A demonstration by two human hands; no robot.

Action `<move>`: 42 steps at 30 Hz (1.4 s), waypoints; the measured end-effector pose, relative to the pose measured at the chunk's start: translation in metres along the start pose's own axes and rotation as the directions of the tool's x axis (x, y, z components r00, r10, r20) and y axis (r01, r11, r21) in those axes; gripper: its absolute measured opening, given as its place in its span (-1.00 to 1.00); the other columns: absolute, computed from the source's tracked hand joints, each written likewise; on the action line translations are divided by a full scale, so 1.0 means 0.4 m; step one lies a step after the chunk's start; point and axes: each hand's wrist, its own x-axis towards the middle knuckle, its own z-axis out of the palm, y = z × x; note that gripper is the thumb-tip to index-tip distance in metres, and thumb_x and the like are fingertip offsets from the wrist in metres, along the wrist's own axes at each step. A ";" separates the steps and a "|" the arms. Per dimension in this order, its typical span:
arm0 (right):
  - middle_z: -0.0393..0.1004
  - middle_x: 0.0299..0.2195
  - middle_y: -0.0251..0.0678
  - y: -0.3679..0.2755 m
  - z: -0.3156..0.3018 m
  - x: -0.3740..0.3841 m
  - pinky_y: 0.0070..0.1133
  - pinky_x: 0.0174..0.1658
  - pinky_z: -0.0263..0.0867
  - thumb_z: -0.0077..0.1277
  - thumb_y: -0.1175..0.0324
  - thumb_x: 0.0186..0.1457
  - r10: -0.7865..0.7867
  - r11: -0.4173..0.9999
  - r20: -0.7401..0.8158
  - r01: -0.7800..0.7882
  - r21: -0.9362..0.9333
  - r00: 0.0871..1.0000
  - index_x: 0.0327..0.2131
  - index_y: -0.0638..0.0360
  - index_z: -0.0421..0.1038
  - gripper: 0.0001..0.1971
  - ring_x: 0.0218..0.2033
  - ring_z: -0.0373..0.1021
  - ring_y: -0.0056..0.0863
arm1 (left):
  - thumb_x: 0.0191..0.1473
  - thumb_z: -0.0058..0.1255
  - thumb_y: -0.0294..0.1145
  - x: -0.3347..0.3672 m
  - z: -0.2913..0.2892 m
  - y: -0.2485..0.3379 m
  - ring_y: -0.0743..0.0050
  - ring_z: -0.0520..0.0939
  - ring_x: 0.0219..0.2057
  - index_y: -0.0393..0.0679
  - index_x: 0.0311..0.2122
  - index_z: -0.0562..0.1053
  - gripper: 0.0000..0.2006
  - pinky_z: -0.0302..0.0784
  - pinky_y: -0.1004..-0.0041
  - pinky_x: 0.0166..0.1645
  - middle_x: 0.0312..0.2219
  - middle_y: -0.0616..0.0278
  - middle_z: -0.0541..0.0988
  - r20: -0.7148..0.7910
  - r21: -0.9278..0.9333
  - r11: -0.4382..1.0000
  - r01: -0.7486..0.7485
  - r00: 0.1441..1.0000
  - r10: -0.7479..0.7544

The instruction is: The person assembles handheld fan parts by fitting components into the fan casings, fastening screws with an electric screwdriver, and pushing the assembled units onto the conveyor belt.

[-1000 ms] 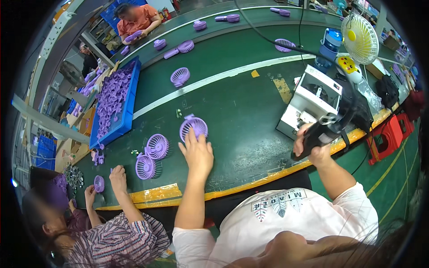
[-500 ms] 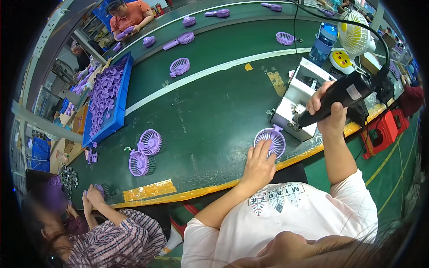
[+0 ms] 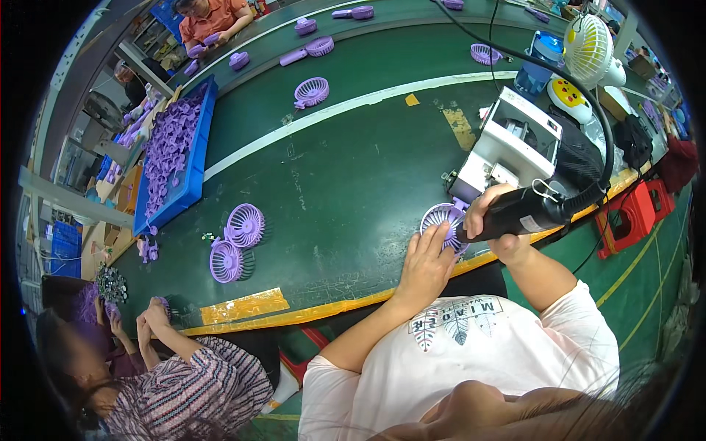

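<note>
In my right hand (image 3: 509, 248) is a black electric screwdriver (image 3: 518, 215), gripped around its body and tilted, with its tip at a purple round fan housing (image 3: 437, 214). The housing lies near the table's front edge, its slatted bowl facing up. My left hand (image 3: 426, 270) holds it down, fingers reaching over the rim into the bowl. The exact contact point of the tip is hidden by my right hand and the tool. Just beyond the housing stands a white boxy machine (image 3: 491, 163), partly covered by the screwdriver.
Two purple fan housings (image 3: 245, 225) lie left of centre. A blue bin (image 3: 193, 187) holds many purple parts. A conveyor (image 3: 397, 55) carries more fans. At right are a water bottle (image 3: 540, 62), a desk fan (image 3: 588, 44) and a red stool (image 3: 629, 224). A co-worker (image 3: 195, 389) sits left.
My right hand has brought the screwdriver down and left, from beside the white machine to the fan housing. My left hand has stayed on the housing. Fans on the conveyor have shifted.
</note>
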 end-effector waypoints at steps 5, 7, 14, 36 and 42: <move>0.35 -0.55 -0.30 0.007 0.001 -0.002 -0.66 -0.40 0.26 0.33 0.17 -0.33 0.167 0.984 -0.011 -0.166 0.062 0.986 -0.30 0.30 0.24 -0.42 -0.50 0.31 -0.58 | -0.13 0.03 -0.42 -0.004 0.000 -0.001 0.05 0.26 0.01 -0.28 -0.44 0.42 -0.85 0.15 0.09 0.01 -0.05 -0.04 0.31 0.020 -0.043 0.999 0.004 1.000 -0.003; 0.35 -0.55 -0.30 0.006 0.004 -0.005 -0.66 -0.39 0.26 0.33 0.19 -0.32 0.170 0.984 0.001 -0.170 0.052 0.985 -0.30 0.30 0.24 -0.43 -0.49 0.31 -0.58 | -0.12 0.02 -0.42 -0.008 0.004 -0.002 0.05 0.26 0.01 -0.28 -0.45 0.42 -0.86 0.15 0.09 0.01 -0.05 -0.04 0.31 0.029 -0.056 0.998 0.003 1.000 -0.001; 0.34 -0.56 -0.31 0.001 -0.002 -0.006 -0.68 -0.42 0.21 0.29 0.18 -0.27 0.168 0.984 0.030 -0.169 0.057 0.985 -0.19 0.31 0.22 -0.38 -0.50 0.30 -0.58 | -0.12 0.02 -0.41 -0.008 0.005 -0.003 0.05 0.28 -0.01 -0.28 -0.46 0.43 -0.86 0.15 0.09 0.02 -0.04 -0.04 0.31 0.019 -0.050 0.999 0.000 1.000 0.001; 0.29 -0.65 -0.32 -0.057 -0.018 0.065 -0.62 -0.48 0.26 0.19 -0.13 -0.27 -0.049 0.998 -0.175 0.041 -0.048 0.983 -0.28 0.25 0.18 -0.32 -0.62 0.28 -0.53 | -0.29 0.03 -0.53 -0.016 -0.019 0.006 0.17 0.40 -0.16 -0.29 -0.37 0.43 -0.76 0.29 0.31 -0.17 -0.16 0.06 0.41 0.003 -0.041 0.986 -0.162 0.987 0.162; 0.31 -0.64 -0.30 0.005 0.023 0.055 -0.59 -0.48 0.27 0.22 -0.07 -0.28 0.091 0.993 -0.026 -0.093 -0.071 0.995 -0.30 0.25 0.18 -0.35 -0.62 0.30 -0.51 | -0.24 0.00 -0.52 -0.015 -0.014 -0.001 0.23 0.40 -0.24 -0.33 -0.41 0.42 -0.81 0.30 0.33 -0.21 -0.21 0.04 0.42 -0.051 -0.051 0.984 -0.169 0.985 0.166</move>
